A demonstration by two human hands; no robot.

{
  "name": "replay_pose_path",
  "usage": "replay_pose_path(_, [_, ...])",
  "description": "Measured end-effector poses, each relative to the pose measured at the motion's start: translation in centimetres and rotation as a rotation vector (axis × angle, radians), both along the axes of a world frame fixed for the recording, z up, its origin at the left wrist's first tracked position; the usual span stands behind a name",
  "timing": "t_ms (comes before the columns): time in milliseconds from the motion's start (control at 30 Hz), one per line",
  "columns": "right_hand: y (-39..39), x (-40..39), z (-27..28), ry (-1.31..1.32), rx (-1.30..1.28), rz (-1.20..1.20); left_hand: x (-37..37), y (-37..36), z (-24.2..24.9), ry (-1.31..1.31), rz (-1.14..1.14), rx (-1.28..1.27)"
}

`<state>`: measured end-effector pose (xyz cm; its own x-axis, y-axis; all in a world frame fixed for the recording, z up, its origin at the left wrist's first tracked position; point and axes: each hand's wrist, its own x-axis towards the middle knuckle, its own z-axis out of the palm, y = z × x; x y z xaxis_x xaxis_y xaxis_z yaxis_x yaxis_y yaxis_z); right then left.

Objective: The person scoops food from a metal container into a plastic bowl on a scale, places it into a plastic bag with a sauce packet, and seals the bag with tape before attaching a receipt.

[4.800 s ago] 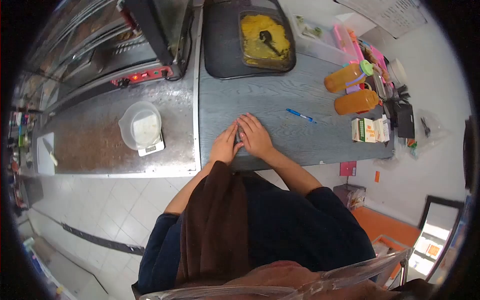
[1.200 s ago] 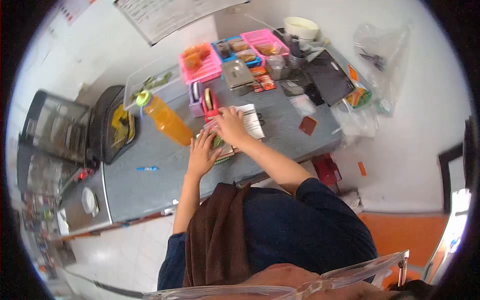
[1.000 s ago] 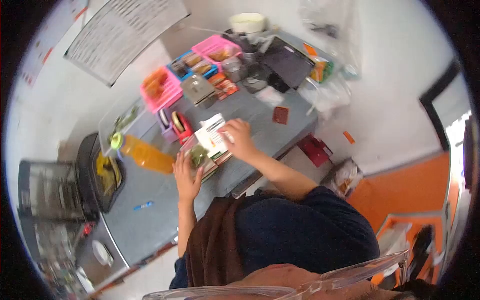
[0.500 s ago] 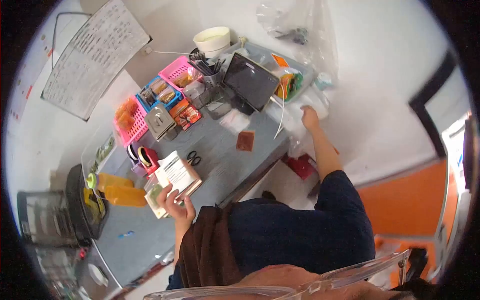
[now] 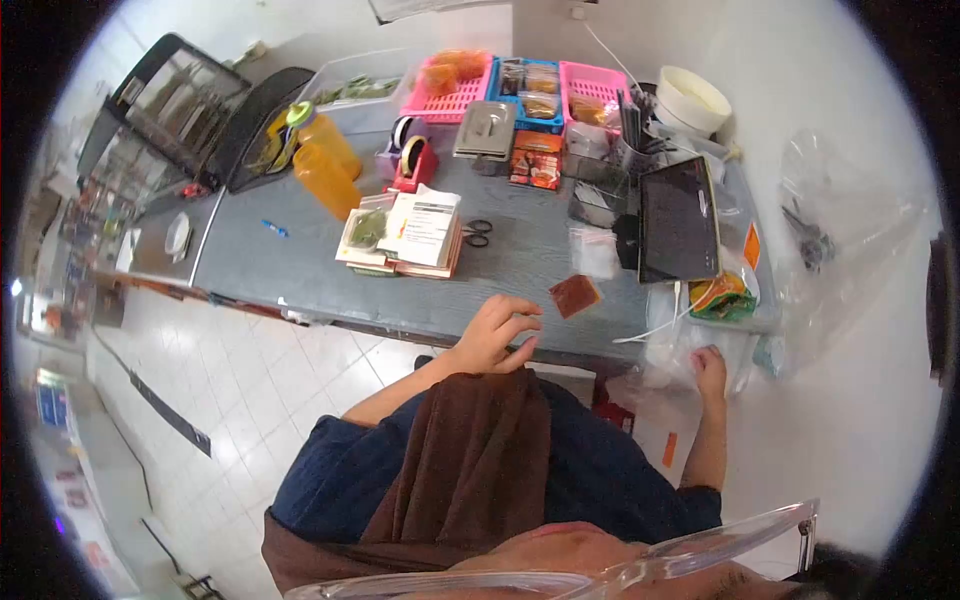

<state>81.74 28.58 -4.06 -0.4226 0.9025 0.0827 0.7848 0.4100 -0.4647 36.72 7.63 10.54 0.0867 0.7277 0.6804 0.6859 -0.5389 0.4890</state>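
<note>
Holding the left hand (image 5: 497, 333) at the front edge of the table (image 5: 400, 290), spreading the fingers moderately and curling them loosely, with the thumb apart. Pointing those fingers rightward, just beside the red-brown packet (image 5: 574, 296) lying flat on the table. Turning a corner of that packet toward the far side, setting its edges aslant to the table's front edge; being nearly square, so showing no clear long axis.

Reaching with the right hand (image 5: 709, 370) to the clear plastic bag (image 5: 697, 355) at the table's right end, bending the fingers narrowly over the crumpled film. Not being able to tell whether pinching the film or merely touching it. Spreading the bag unevenly beneath the white cable (image 5: 650, 332) and out past the front edge, making its opening, direction and long axis hard to tell. Blending its outline into the pale wall (image 5: 860, 420), and hiding part of it under the hand.

Running the tablet's (image 5: 680, 222) long axis from front to back, beyond the bag, beside the colorful packet (image 5: 725, 298). Standing the stack of booklets (image 5: 425, 230) farther left, near the scissors (image 5: 478, 233). Cutting off the whiteboard (image 5: 430, 8) at the top; blurring the print on the booklets past reading.
</note>
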Motion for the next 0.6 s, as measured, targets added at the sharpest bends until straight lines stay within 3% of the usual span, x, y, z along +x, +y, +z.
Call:
replay_pose_path(100, [-0.3, -0.4, 0.7, 0.105, 0.064, 0.163, 0.9, 0.6, 0.0, 0.008, -0.019, 0.031])
replay_pose_path(300, [-0.2, -1.1, 0.8, 0.121, -0.03, 0.046, 2.3, 1.1, -1.4, 0.022, -0.135, -0.092])
replay_pose_path(400, [-0.2, -0.6, 0.4, 0.173, -0.03, 0.052, 2.7, 2.4, -3.2, -0.015, -0.044, -0.271])
replay_pose_path(600, [-0.2, -1.0, 0.1, 0.346, -0.054, -0.195, 3.0, 8.6, -12.5, 0.135, 0.338, -0.493])
